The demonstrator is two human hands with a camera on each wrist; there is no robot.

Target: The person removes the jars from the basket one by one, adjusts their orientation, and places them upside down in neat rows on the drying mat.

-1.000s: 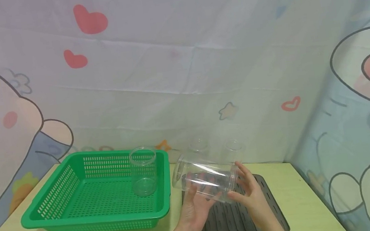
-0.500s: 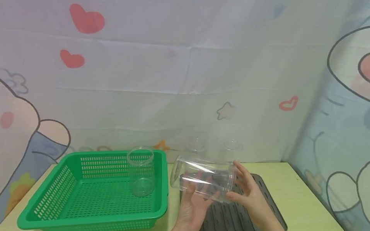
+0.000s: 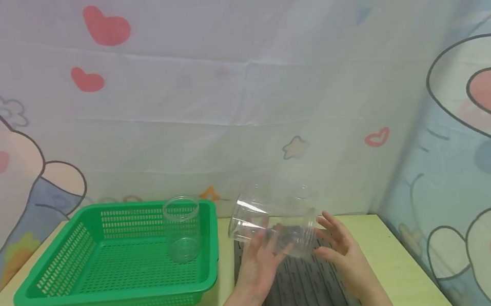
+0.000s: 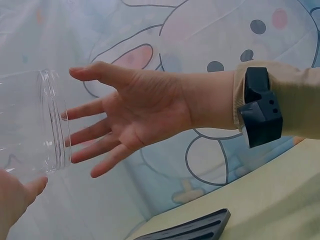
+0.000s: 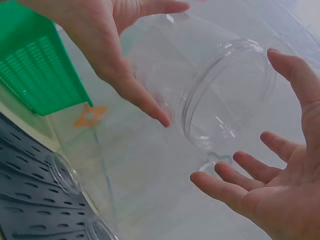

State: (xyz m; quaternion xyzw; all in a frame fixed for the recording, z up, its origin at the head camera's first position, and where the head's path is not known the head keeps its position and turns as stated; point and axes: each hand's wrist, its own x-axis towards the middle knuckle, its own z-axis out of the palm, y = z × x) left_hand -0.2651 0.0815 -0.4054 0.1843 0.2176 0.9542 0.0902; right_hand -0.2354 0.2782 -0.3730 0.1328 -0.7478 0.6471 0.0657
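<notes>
A clear plastic jar (image 3: 279, 231) is held tilted on its side above the dark grey ridged mat (image 3: 300, 285). My left hand (image 3: 258, 267) grips it from below and the side; in the right wrist view, that hand's fingers and thumb span the jar's wall (image 5: 170, 70). Its ringed, open mouth faces my right hand (image 3: 344, 253). In the left wrist view, the right hand (image 4: 135, 105) is spread, fingertips close by the jar's rim (image 4: 55, 120). The right wrist view also shows these fingers (image 5: 250, 185) apart and holding nothing.
A green slotted basket (image 3: 120, 296) stands to the left, with another clear jar (image 3: 183, 233) upright inside its right end. Two more clear jars (image 5: 65, 172) stand at the mat's far end, partly behind the held one. A printed cloth (image 3: 201, 102) hangs behind the pale yellow table (image 3: 374, 249).
My right hand has let go of the jar's mouth end and moved slightly right. The jar has turned a little in my left hand. The head view has shifted slightly right.
</notes>
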